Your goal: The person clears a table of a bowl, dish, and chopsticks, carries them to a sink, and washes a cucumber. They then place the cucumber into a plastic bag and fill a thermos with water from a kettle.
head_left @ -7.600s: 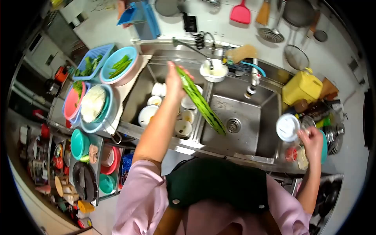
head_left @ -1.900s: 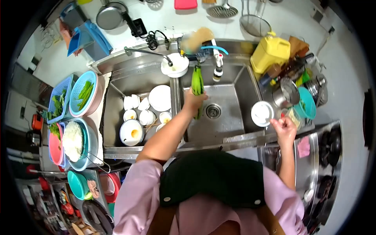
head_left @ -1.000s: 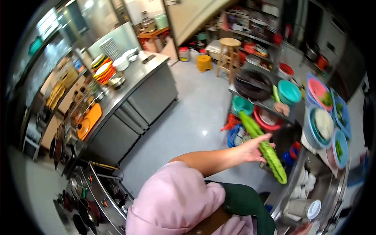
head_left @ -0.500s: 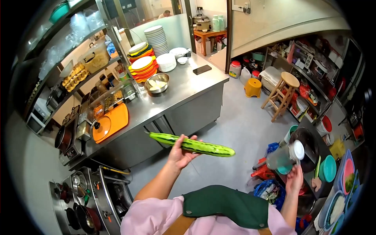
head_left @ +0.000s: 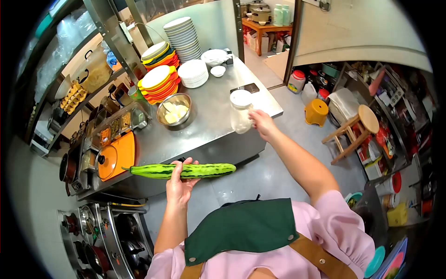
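Observation:
A long green gourd with dark stripes (head_left: 209, 170) lies across my left hand (head_left: 180, 182), with the thumb over it and the fingers beneath. The gourd is roughly level, in front of the steel counter (head_left: 211, 121). My right hand (head_left: 263, 123) is at the counter's near right edge, holding a clear jar with a white lid (head_left: 241, 122) by its side. The jar is upright and overlaps a dark phone (head_left: 251, 88) in the view. Whether its base touches the counter cannot be made out.
A steel bowl with pale pieces (head_left: 174, 110) and plate stacks (head_left: 193, 73) stand on the counter. An orange tray (head_left: 121, 156) is at its left end. A wooden stool (head_left: 368, 119) and a yellow stool (head_left: 316, 112) stand on the right.
My right hand has carried the jar from the lower right over to the counter. The view has turned and come nearer the counter. The gourd is still in my left hand, now further left.

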The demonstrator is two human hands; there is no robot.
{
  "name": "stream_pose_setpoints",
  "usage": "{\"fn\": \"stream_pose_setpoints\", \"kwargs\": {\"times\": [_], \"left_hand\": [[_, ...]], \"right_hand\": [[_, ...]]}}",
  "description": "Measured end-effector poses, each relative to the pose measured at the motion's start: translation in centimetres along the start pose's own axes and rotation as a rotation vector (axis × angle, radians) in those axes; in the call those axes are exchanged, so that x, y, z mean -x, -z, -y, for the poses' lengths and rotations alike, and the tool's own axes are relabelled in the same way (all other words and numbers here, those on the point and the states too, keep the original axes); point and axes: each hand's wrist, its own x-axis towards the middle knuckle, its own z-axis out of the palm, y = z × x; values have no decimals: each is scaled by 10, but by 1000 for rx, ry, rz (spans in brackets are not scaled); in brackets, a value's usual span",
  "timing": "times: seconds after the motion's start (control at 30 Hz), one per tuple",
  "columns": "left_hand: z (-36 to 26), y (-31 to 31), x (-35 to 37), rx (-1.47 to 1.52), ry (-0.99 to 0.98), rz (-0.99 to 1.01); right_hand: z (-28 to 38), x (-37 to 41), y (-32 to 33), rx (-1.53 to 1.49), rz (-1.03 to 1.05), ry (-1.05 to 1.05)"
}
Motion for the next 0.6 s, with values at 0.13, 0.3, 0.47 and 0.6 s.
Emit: {"fn": "stream_pose_setpoints", "kwargs": {"times": [0.13, 0.3, 0.47, 0.6], "left_hand": [[7, -21, -41, -71, -55, -87], [11, -44, -119, -76, -12, 16], [31, -111, -194, -248, -24, 207], [90, -216, -245, -477, 79, 411]], "right_hand": [[-24, -111, -22, 100, 94, -73], [-13, -156, -29, 171, 110, -84], [52, -131, 8, 925, 127, 354], [71, -99, 73, 694, 550, 445]]}}
